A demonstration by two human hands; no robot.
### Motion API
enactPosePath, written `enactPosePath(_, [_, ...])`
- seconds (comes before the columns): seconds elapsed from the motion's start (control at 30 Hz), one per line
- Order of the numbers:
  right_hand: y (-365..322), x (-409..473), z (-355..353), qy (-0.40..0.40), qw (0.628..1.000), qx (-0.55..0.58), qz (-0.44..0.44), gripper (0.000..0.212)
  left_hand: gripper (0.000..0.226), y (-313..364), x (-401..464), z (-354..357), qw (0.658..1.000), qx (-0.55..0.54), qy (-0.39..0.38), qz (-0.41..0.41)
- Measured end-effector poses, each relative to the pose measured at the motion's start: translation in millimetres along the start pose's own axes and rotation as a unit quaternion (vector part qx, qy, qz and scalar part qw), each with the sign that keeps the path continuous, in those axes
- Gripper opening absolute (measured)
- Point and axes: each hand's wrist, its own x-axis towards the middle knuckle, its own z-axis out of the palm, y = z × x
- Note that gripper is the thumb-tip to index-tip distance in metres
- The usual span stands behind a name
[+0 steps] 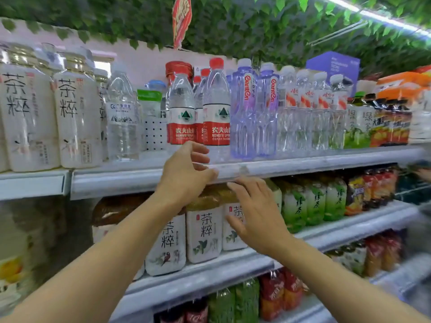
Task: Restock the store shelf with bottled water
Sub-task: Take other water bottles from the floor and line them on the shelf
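Both hands are raised in front of a store shelf (303, 163), and neither holds anything. The left hand (186, 173) hovers at the shelf's front rail with its fingers loosely curled and spread, just below and in front of the red-labelled water bottles (215, 106). The right hand (255, 213) is lower and nearer, fingers straight and spread, in front of the white-labelled tea bottles (203, 231) on the shelf below; whether it touches them cannot be told. On the top shelf, the red-capped water bottles stand upright left of centre, with a clear bottle (121, 117) to their left and two blue-tinted Ganten bottles (254, 110) just beside them on the right. Farther right stand shrink-wrapped clear bottles (310, 106). At the far left are tall white tea bottles (74, 113). Green-labelled tea bottles (312, 201) sit on the lower shelf to the right.
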Motion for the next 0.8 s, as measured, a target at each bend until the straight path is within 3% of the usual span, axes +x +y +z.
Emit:
enactPosePath(0.13, [18, -52, 0, -0.069, 0.997, -0.008, 0.016, 0.056, 0.032, -18, -48, 38, 0.996, 0.019, -0.082, -0.026])
enactPosePath(0.37, [55, -154, 19, -0.219, 0.973, 0.043, 0.057, 0.065, 0.042, -79, -121, 115, 0.964, 0.078, -0.197, -0.164])
enactPosePath(0.6, [91, -269, 50, -0.388, 0.912, 0.108, 0.08, 0.07, 0.052, -140, -219, 195, 0.901, 0.126, -0.287, -0.3])
enactPosePath(0.8, [106, -370, 84, -0.491, 0.856, 0.128, 0.104, 0.07, 0.051, -188, -310, 246, 0.856, 0.149, -0.308, -0.387])
